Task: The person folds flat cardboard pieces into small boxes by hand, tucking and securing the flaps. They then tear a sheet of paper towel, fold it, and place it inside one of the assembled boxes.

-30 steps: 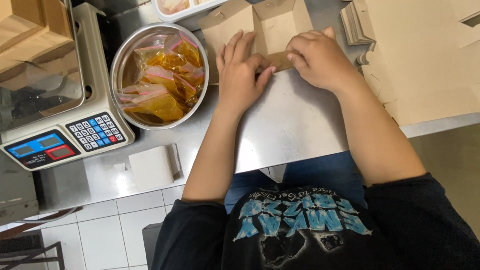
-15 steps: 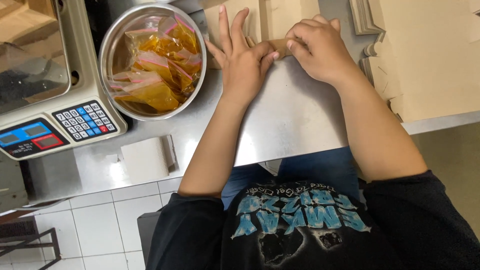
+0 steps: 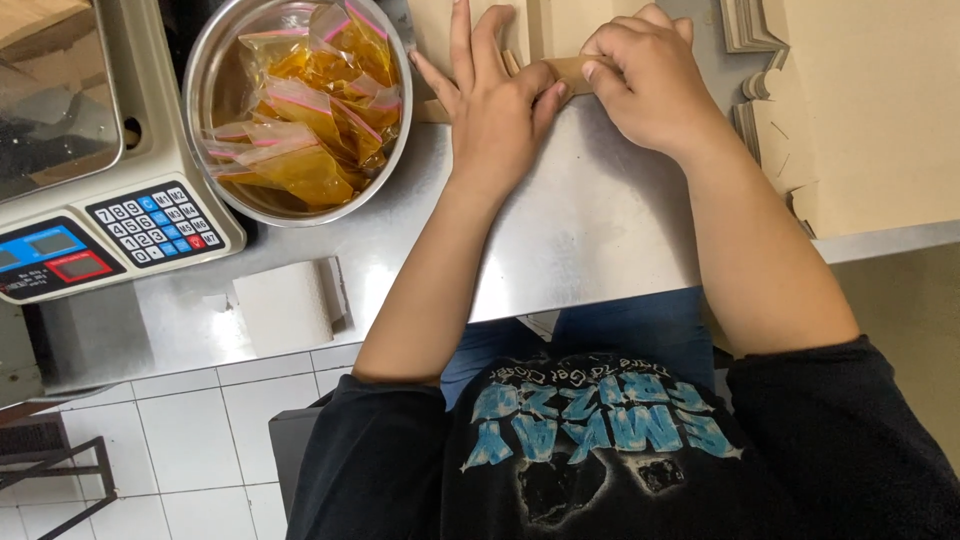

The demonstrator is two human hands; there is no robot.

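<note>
A flat brown cardboard box piece (image 3: 560,30) lies at the far edge of the steel table (image 3: 570,230). My left hand (image 3: 490,100) presses flat on it with fingers spread, thumb against a folded flap (image 3: 572,72). My right hand (image 3: 645,80) is curled over that same flap and pinches it. The upper part of the box is cut off by the top of the view.
A steel bowl (image 3: 215,60) holds several small clear bags of orange-brown sauce (image 3: 310,110) left of my hands. A digital scale with keypad (image 3: 100,220) sits at far left. A stack of flat cardboard blanks (image 3: 870,110) lies at right. A small white block (image 3: 285,305) rests near the front edge.
The view has shifted down, so the box now sits at the top edge. Both hands have stayed on the cardboard and pressed the flap down flatter.
</note>
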